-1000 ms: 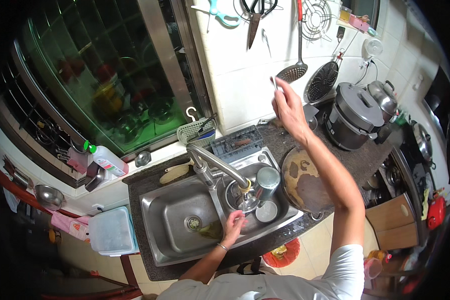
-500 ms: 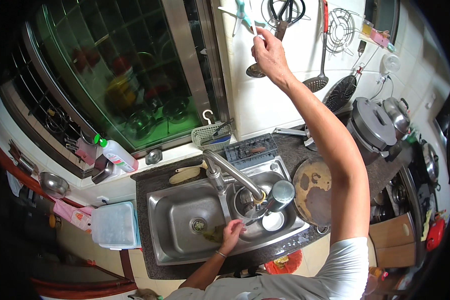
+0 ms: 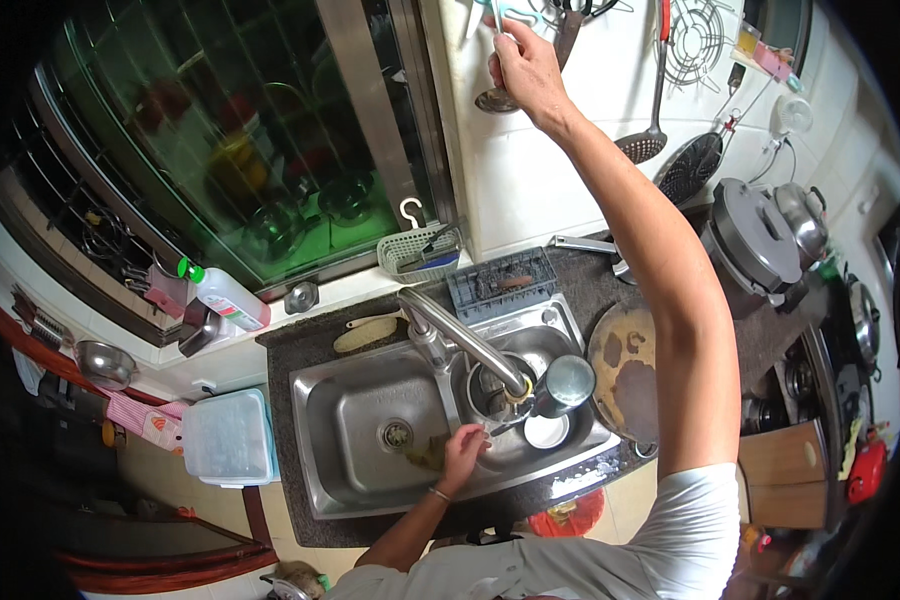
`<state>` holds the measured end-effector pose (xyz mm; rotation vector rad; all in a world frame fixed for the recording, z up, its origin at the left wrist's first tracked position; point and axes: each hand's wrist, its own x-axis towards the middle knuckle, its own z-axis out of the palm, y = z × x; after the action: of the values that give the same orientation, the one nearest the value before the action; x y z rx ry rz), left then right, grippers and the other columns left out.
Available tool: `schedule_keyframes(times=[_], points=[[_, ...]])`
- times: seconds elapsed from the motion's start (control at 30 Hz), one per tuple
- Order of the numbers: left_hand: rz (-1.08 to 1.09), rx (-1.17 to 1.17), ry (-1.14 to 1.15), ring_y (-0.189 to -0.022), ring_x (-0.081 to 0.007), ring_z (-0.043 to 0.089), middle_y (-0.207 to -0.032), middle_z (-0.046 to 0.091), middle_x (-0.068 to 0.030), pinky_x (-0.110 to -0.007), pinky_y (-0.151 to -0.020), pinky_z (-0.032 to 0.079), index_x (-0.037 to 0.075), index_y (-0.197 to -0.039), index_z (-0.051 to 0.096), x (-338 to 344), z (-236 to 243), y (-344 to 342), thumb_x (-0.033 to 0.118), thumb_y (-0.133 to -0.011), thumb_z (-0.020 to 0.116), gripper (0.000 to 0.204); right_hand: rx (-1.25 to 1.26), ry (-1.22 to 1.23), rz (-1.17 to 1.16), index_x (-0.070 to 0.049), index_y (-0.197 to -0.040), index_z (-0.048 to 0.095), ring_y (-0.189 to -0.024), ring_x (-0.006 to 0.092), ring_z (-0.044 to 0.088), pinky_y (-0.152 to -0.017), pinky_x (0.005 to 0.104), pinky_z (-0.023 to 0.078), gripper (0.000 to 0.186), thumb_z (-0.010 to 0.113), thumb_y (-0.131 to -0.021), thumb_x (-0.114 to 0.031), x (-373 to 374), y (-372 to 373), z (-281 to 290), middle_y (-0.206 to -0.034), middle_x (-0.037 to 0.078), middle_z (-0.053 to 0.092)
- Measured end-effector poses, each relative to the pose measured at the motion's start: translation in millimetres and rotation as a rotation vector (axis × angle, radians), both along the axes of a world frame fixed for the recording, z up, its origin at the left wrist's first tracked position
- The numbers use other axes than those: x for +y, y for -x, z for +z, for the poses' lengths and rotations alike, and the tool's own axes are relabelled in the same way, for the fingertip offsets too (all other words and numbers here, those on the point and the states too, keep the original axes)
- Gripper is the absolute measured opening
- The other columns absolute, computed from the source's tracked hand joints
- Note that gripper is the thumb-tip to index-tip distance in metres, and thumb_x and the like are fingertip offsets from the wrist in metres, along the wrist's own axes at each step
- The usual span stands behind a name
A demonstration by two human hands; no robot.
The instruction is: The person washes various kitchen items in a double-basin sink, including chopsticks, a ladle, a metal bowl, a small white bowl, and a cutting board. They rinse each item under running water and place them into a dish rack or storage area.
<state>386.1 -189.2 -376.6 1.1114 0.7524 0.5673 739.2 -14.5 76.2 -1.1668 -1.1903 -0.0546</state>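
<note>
My right hand point(image 3: 530, 75) is raised to the white tiled wall, its fingers closed round the slim handle of a ladle. The ladle's round bowl point(image 3: 496, 100) hangs just below the hand, partly covered by it. Low over the sink divider, my left hand point(image 3: 461, 455) has its fingers bent together at the near edge of a metal pot point(image 3: 480, 395); what they hold, if anything, is too small to make out. Beside the pot in the right basin are a grey metal cup-like container point(image 3: 570, 381) and a white bowl point(image 3: 547, 431).
The faucet point(image 3: 470, 340) arches over the pot. A round board point(image 3: 610, 350) with peeling patches lies right of the sink. A slotted ladle point(image 3: 642, 147) and wire rack point(image 3: 695, 45) hang on the wall. A pressure cooker point(image 3: 755, 235) stands on the right counter; a dark rack point(image 3: 500, 285) sits behind the sink.
My right hand has moved up and slightly left along the wall, and the ladle has risen with it. My left hand stays near the pot. The whole view has shifted a little.
</note>
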Motion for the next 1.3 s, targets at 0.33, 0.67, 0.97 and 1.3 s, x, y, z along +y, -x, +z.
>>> schedule_keyframes(times=[0.33, 0.67, 0.97, 1.3], points=[[-0.041, 0.045, -0.008, -0.077, -0.0117, 0.062, -0.089, 0.063, -0.0044, -0.025, -0.067, 0.051, 0.003, -0.105, 0.057, -10, -6, -11, 0.013, -0.094, 0.053, 0.016, -0.245, 0.036, -0.326, 0.008, -0.120, 0.051, -0.086, 0.0290, 0.063, -0.080, 0.0358, 0.048, 0.045, 0.047, -0.085, -0.019, -39, -4, -42, -0.093, 0.025, 0.064], [-0.066, 0.518, -0.262, -0.084, -0.0224, 0.061, -0.095, 0.060, -0.0138, -0.031, -0.072, 0.051, 0.000, -0.116, 0.049, 9, -67, -40, 0.012, -0.085, 0.060, 0.035, -0.177, 0.193, -0.238, -0.010, -0.133, 0.045, -0.117, 0.0343, 0.050, -0.098, 0.0411, 0.041, 0.051, 0.056, -0.085, -0.021, -152, -6, -173, -0.130, 0.026, 0.047], [-0.542, 0.934, -1.111, -0.095, -0.0377, 0.059, -0.103, 0.057, -0.0225, -0.049, -0.073, 0.050, 0.009, -0.127, 0.033, -1, -26, -91, 0.022, -0.075, 0.070, 0.064, 0.734, 0.567, -0.027, -0.001, -0.108, 0.057, -0.072, 0.0100, 0.060, -0.064, 0.0232, 0.050, 0.024, 0.040, -0.098, -0.013, -297, 72, -322, -0.084, 0.004, 0.063], [-0.425, 0.973, -1.022, -0.093, -0.0418, 0.058, -0.103, 0.061, -0.0198, -0.049, -0.076, 0.046, 0.007, -0.109, 0.054, 45, -57, -95, 0.028, -0.083, 0.055, 0.034, 1.115, 0.628, 0.068, -0.001, -0.108, 0.055, -0.066, 0.0122, 0.060, -0.061, 0.0242, 0.051, 0.022, 0.037, -0.097, -0.010, -341, 144, -427, -0.080, 0.007, 0.062]])
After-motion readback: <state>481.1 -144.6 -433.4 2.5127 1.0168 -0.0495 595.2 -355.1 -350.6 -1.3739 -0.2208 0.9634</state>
